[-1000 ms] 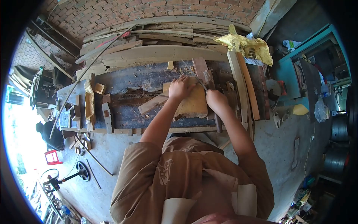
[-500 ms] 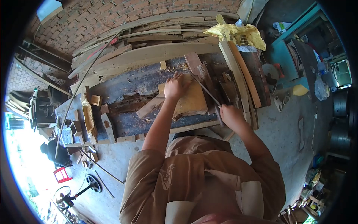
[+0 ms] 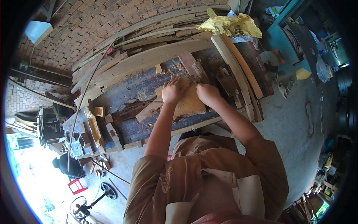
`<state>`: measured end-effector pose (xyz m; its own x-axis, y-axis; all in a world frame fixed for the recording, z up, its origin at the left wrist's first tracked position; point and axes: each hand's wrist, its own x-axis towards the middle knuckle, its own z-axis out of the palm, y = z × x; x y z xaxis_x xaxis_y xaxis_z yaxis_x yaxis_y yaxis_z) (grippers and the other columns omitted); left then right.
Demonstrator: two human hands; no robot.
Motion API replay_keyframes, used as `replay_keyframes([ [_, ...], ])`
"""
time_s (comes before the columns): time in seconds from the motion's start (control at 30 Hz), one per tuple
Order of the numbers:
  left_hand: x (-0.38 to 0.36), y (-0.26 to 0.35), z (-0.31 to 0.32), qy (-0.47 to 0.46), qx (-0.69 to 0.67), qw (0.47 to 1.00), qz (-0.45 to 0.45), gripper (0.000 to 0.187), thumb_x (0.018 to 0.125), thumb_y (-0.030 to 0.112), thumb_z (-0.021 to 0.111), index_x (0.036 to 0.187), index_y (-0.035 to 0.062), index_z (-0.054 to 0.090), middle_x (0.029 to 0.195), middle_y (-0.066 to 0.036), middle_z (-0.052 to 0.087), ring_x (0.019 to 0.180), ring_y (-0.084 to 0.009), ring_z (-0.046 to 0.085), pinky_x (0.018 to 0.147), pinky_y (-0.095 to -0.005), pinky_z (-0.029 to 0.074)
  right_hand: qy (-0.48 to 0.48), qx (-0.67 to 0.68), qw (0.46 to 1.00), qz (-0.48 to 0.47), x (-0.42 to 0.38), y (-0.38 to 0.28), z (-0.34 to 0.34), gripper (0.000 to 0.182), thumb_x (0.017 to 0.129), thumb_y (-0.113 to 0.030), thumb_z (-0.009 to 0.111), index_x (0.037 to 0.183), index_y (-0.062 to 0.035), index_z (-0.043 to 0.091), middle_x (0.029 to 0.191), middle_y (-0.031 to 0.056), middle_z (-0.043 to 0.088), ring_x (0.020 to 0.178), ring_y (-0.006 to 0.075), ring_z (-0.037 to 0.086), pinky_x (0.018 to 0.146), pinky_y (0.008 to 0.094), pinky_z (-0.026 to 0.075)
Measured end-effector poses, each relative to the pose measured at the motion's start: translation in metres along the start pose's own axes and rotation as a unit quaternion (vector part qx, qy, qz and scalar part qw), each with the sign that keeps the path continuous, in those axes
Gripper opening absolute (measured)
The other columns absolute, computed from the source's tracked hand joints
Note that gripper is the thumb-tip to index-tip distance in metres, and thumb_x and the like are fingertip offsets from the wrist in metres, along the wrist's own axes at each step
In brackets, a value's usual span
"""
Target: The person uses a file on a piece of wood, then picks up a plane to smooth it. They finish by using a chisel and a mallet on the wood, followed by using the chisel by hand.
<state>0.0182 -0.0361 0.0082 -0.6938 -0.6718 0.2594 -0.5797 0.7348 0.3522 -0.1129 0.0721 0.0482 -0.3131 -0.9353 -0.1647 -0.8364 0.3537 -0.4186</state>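
Two bare hands over one dark, worn wooden bench (image 3: 126,89). Right hand (image 3: 209,94): fingers closed round one thin grey metal tool (image 3: 192,79), partly hidden, pointing away from the body. Left hand (image 3: 172,92): palm down at one yellowish-tan wooden slab (image 3: 192,103); cannot tell whether gripping. Slab flat on bench. Two long planks rightward: one pale (image 3: 232,68), one orange-brown (image 3: 245,67).

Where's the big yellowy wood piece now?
In the head view, the big yellowy wood piece lies on the workbench near the middle, partly under the left hand, with the right hand at its right edge.
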Motion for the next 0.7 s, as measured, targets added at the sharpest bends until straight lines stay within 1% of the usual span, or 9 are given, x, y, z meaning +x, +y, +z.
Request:
replay_keyframes([
  [0.1, 0.002, -0.002, -0.001, -0.009, 0.007, 1.0, 0.015, 0.049, 0.077, 0.045, 0.055, 0.107, 0.0065, 0.056, 0.113, -0.009, 0.056, 0.114, -0.021, 0.045, 0.093, -0.0429, 0.034, 0.006, 0.001, 1.0, -0.005, -0.025, 0.002, -0.005, 0.021, 0.082, -0.018, 0.045, 0.077, -0.0008, 0.055, 0.066, 0.019, 0.059, 0.064, 0.0346, 0.06, 0.058, 0.0433, 0.048],
  [0.2, 0.002, -0.003, -0.002, -0.017, -0.004, 1.0, 0.0, 0.047, 0.078, 0.044, 0.054, 0.107, 0.0068, 0.056, 0.113, -0.009, 0.056, 0.115, -0.0211, 0.045, 0.094, -0.0434, 0.032, -0.01, -0.009, 1.0, -0.001, -0.059, 0.002, -0.01, 0.017, 0.079, -0.015, 0.046, 0.077, -0.0011, 0.056, 0.069, 0.0195, 0.06, 0.066, 0.0347, 0.061, 0.059, 0.0431, 0.049],
  [0.27, 0.003, -0.002, -0.002, -0.014, -0.007, 1.0, -0.002, 0.047, 0.078, 0.043, 0.054, 0.107, 0.0064, 0.056, 0.113, -0.009, 0.056, 0.115, -0.0211, 0.045, 0.093, -0.0426, 0.033, -0.027, -0.005, 0.999, 0.033, -0.079, 0.007, -0.013, 0.017, 0.08, -0.015, 0.046, 0.076, -0.0008, 0.056, 0.069, 0.02, 0.06, 0.066, 0.0358, 0.06, 0.059, 0.0439, 0.049],
  [0.3, 0.002, -0.002, -0.002, -0.016, -0.009, 1.0, -0.003, 0.046, 0.078, 0.043, 0.054, 0.107, 0.0059, 0.056, 0.113, -0.01, 0.056, 0.115, -0.0211, 0.045, 0.093, -0.0418, 0.033, -0.028, -0.008, 0.999, 0.032, -0.08, 0.007, -0.02, 0.017, 0.08, -0.015, 0.046, 0.076, -0.0008, 0.056, 0.069, 0.02, 0.06, 0.066, 0.0358, 0.06, 0.059, 0.0439, 0.049],
  [0.37, 0.001, -0.005, 0.004, -0.008, -0.014, 1.0, 0.004, 0.047, 0.079, 0.042, 0.053, 0.107, 0.0053, 0.056, 0.113, -0.01, 0.055, 0.115, -0.0211, 0.045, 0.093, -0.0411, 0.033, -0.047, 0.007, 0.996, 0.07, -0.085, 0.004, -0.032, 0.019, 0.08, -0.015, 0.046, 0.076, -0.0003, 0.056, 0.07, 0.0208, 0.059, 0.067, 0.0369, 0.06, 0.061, 0.0447, 0.049],
  [0.47, 0.0, -0.004, 0.003, -0.001, -0.014, 1.0, 0.02, 0.047, 0.079, 0.041, 0.053, 0.107, 0.0042, 0.055, 0.113, -0.011, 0.055, 0.114, -0.0212, 0.045, 0.093, -0.0392, 0.034, -0.04, 0.017, 0.998, 0.039, -0.063, 0.002, -0.032, 0.021, 0.081, -0.015, 0.044, 0.076, 0.0, 0.057, 0.073, 0.0203, 0.06, 0.069, 0.0367, 0.06, 0.062, 0.0442, 0.049],
  [0.53, 0.002, -0.003, 0.002, 0.003, -0.012, 1.0, 0.021, 0.047, 0.079, 0.041, 0.053, 0.108, 0.0037, 0.055, 0.113, -0.012, 0.055, 0.114, -0.0212, 0.045, 0.093, -0.0381, 0.034, -0.056, 0.01, 0.998, 0.035, -0.032, -0.001, -0.025, 0.023, 0.082, -0.017, 0.043, 0.081, 0.0, 0.058, 0.076, 0.0202, 0.061, 0.074, 0.0361, 0.06, 0.066, 0.0436, 0.049],
  [0.63, 0.0, -0.003, 0.002, 0.014, -0.011, 1.0, 0.011, 0.047, 0.079, 0.041, 0.052, 0.109, 0.0046, 0.054, 0.113, -0.012, 0.055, 0.114, -0.0204, 0.045, 0.095, -0.04, 0.031, -0.063, -0.002, 0.998, 0.024, 0.008, -0.009, -0.022, 0.024, 0.081, -0.018, 0.044, 0.082, -0.0002, 0.06, 0.08, 0.0205, 0.061, 0.078, 0.0355, 0.06, 0.069, 0.0431, 0.048],
  [0.7, 0.0, -0.002, 0.0, -0.011, 0.03, 0.999, -0.009, 0.047, 0.079, 0.041, 0.051, 0.11, 0.0059, 0.054, 0.114, -0.011, 0.055, 0.115, -0.0192, 0.044, 0.098, -0.0425, 0.027, -0.087, -0.009, 0.996, 0.027, 0.021, -0.011, -0.02, 0.025, 0.081, -0.019, 0.043, 0.081, -0.0003, 0.06, 0.082, 0.0211, 0.061, 0.081, 0.0354, 0.06, 0.07, 0.0432, 0.048],
])
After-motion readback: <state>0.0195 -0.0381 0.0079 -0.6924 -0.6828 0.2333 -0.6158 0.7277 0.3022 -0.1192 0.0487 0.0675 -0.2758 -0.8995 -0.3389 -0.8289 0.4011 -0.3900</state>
